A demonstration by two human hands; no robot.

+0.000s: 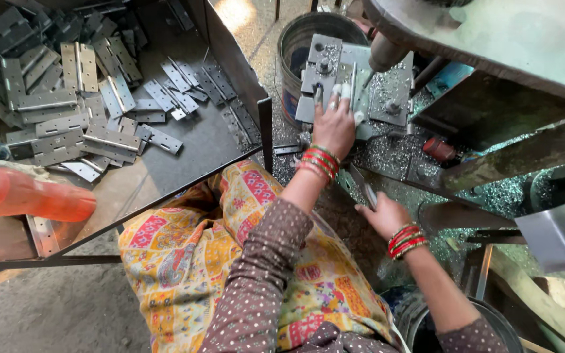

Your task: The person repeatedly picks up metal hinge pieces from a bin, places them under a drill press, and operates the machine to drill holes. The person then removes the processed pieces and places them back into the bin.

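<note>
Left hand (333, 124) presses a metal hinge (344, 88) flat on the far jig plate (390, 98), fingers spread; right hand (384, 214) clamps a hinge leaf (365, 189) nearer.

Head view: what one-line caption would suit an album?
Left hand presses a hinge on a drill jig; right hand holds another.

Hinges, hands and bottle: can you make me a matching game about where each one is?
Things:
1. hinges
2. left hand
3. right hand
4. orange bottle

Places:
A. holding a flat metal piece, low near the lap
B. piled in the dark tray
C. lying at the left edge of the picture
D. pressed on the metal jig under the drill

Pairs: 1-B, 2-D, 3-A, 4-C
</note>
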